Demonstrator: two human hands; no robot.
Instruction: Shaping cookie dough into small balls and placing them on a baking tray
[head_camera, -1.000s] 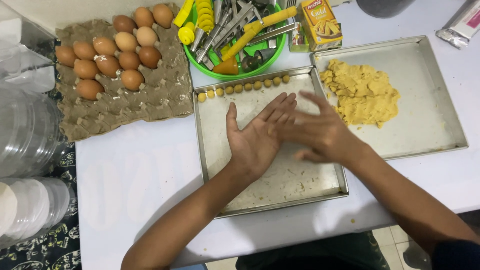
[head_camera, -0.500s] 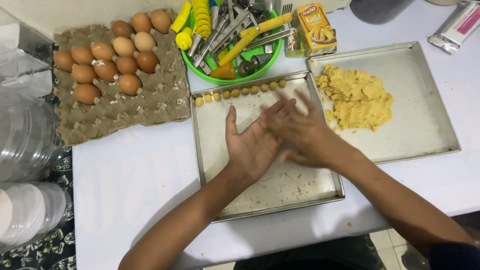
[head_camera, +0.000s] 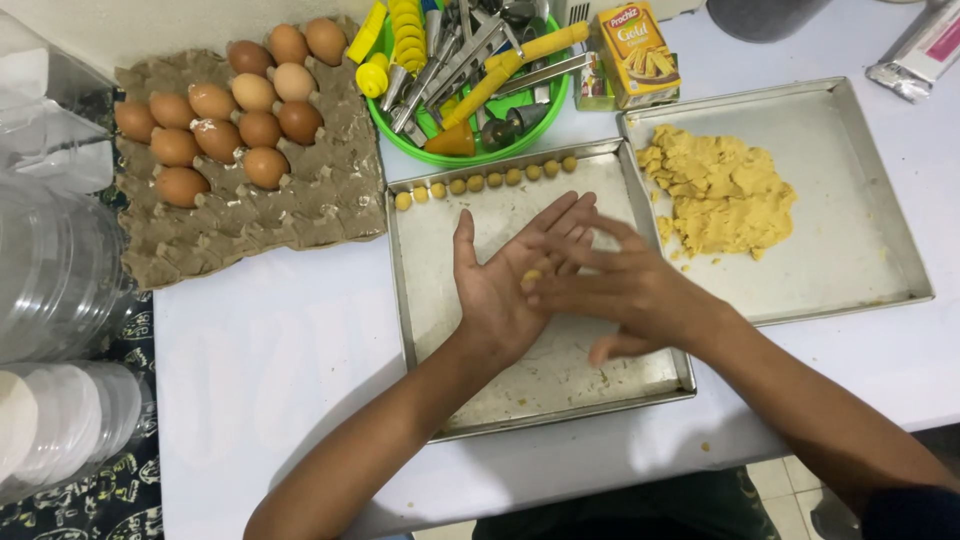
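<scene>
— What are my hands doing?
— My left hand lies palm up, a dough ball on it; my right hand presses flat on top, both grips wide.
— Around them?
— A baking tray below, a dough ball row at its far edge, a dough pile on the right.

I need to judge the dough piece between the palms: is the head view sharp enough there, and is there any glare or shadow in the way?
Head view: even light, no hard glare on the tray; soft shadows under the forearms. The left hand and right hand look slightly motion-blurred; only a sliver of the dough piece shows. The dough balls are sharp.
</scene>
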